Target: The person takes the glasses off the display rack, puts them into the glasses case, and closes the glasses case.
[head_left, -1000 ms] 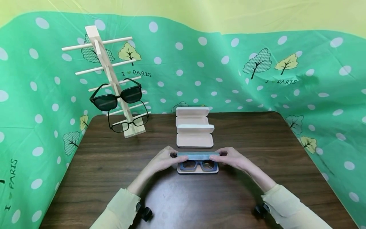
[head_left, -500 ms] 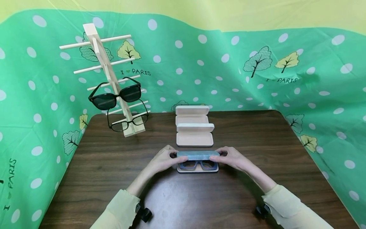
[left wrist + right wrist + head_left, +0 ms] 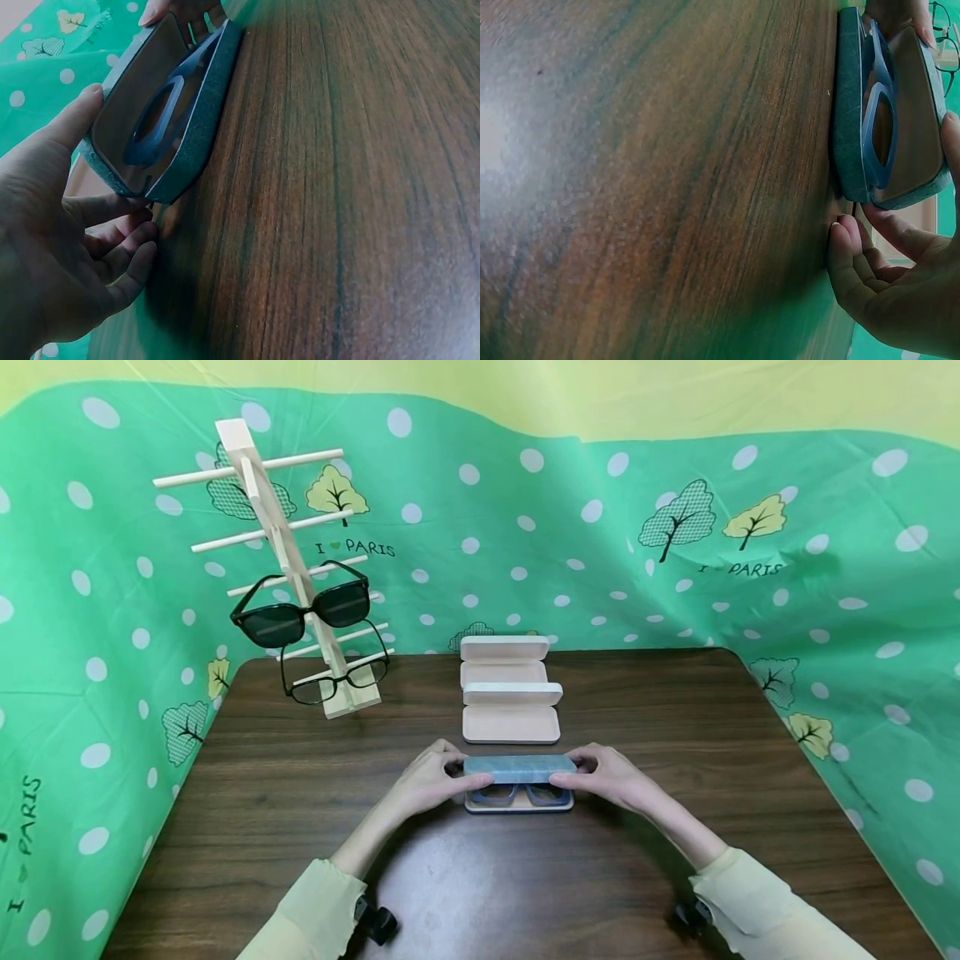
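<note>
A blue glasses case (image 3: 519,768) lies on the table with its lid partly lowered. Inside it sits a pair of blue-framed glasses (image 3: 868,139), lenses facing the front. My left hand (image 3: 429,782) grips the left end of the lid, thumb on its front edge and fingers behind. At the right end, my right hand (image 3: 611,778) holds the lid the same way. Both wrist views look into the gap between lid and base; in the head view the lid hides the upper part of the glasses.
Two opened pale cases, a nearer one (image 3: 511,724) and a farther one (image 3: 504,673), stand behind the blue case. Back left is a wooden display stand (image 3: 279,535) with pegs, bearing dark sunglasses (image 3: 274,627) and thin black-framed glasses (image 3: 315,702). A patterned green cloth (image 3: 465,577) hangs behind the table.
The blue case's lid has tipped slightly forward and down, covering more of the glasses. Both hands keep their hold on it. The head view has shifted a little.
</note>
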### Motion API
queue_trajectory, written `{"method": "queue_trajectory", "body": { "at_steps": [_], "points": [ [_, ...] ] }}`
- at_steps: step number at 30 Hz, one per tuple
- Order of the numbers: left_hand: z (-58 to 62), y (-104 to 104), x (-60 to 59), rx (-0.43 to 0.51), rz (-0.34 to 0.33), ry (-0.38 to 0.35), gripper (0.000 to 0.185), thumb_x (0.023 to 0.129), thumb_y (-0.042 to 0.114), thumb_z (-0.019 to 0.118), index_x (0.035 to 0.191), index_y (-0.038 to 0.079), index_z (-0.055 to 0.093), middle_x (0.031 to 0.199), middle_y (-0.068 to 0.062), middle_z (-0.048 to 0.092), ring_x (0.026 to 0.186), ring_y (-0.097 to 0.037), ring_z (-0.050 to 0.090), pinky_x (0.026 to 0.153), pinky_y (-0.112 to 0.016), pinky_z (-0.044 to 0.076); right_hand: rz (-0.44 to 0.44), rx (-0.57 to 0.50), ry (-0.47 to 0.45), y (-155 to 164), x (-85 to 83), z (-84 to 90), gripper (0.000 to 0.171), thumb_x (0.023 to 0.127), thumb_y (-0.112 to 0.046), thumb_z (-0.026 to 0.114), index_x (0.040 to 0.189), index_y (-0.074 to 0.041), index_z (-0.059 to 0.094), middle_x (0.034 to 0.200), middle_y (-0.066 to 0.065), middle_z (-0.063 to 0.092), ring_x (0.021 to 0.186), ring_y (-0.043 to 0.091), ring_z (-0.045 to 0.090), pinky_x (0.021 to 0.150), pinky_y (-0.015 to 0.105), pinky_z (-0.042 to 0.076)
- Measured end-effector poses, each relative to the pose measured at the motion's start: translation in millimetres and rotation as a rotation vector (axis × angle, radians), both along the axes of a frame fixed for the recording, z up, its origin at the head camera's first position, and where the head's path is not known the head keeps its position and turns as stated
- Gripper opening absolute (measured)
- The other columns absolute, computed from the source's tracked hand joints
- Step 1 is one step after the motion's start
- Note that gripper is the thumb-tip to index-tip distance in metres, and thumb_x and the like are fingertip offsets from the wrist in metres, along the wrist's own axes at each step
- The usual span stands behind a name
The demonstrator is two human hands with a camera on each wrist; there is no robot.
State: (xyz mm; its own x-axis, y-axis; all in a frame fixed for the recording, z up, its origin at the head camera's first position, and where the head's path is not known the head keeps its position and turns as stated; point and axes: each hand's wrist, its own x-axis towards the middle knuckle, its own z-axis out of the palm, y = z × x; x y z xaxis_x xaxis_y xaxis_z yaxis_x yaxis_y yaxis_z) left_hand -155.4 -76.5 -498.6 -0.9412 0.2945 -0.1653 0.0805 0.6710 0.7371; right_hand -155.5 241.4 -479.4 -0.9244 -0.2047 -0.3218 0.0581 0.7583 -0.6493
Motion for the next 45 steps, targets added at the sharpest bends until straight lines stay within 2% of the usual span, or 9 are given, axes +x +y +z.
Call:
{"method": "queue_trajectory", "body": {
  "at_steps": [11, 29, 40, 45],
  "points": [
    [-2.0, 0.0, 0.1, -0.006, -0.002, 0.025, 0.066, 0.081, 0.063, 0.078, 0.122, 0.012, 0.075, 0.117, 0.002, 0.063, 0.108, -0.017, 0.06, 0.091, -0.037, 0.05, 0.02, -0.027, 0.02, 1.4, 1.9, -0.1, 0.066, 0.084, -0.051, 0.081, 0.127, -0.003, 0.069, 0.111, 0.009, 0.066, 0.095, 0.018, 0.056, 0.079, 0.029, 0.046],
    [-6.5, -1.5, 1.0, -0.016, -0.026, 0.092, 0.063, 0.08, 0.06, 0.081, 0.121, 0.013, 0.076, 0.115, 0.003, 0.063, 0.109, -0.016, 0.06, 0.091, -0.037, 0.049, 0.029, -0.011, 0.037, 2.3, 3.1, -0.9, 0.07, 0.082, -0.052, 0.082, 0.131, -0.004, 0.067, 0.111, 0.009, 0.066, 0.097, 0.018, 0.057, 0.081, 0.03, 0.046],
    [-8.1, -2.3, 0.9, -0.042, -0.045, 0.118, 0.068, 0.076, 0.061, 0.084, 0.124, 0.013, 0.075, 0.116, 0.004, 0.062, 0.11, -0.016, 0.06, 0.092, -0.038, 0.049, 0.049, -0.01, 0.05, 3.2, 2.5, -3.0, 0.071, 0.08, -0.05, 0.085, 0.13, -0.004, 0.068, 0.111, 0.009, 0.067, 0.098, 0.02, 0.059, 0.081, 0.03, 0.047],
    [-9.9, -3.8, 2.0, -0.087, -0.079, 0.159, 0.08, 0.071, 0.065, 0.085, 0.129, 0.012, 0.072, 0.118, 0.003, 0.062, 0.112, -0.017, 0.059, 0.092, -0.042, 0.052, 0.062, 0.008, 0.113, 1.5, 4.7, -5.9, 0.075, 0.074, -0.05, 0.09, 0.128, -0.004, 0.069, 0.108, 0.009, 0.068, 0.095, 0.018, 0.061, 0.079, 0.029, 0.049]
  ]
}}
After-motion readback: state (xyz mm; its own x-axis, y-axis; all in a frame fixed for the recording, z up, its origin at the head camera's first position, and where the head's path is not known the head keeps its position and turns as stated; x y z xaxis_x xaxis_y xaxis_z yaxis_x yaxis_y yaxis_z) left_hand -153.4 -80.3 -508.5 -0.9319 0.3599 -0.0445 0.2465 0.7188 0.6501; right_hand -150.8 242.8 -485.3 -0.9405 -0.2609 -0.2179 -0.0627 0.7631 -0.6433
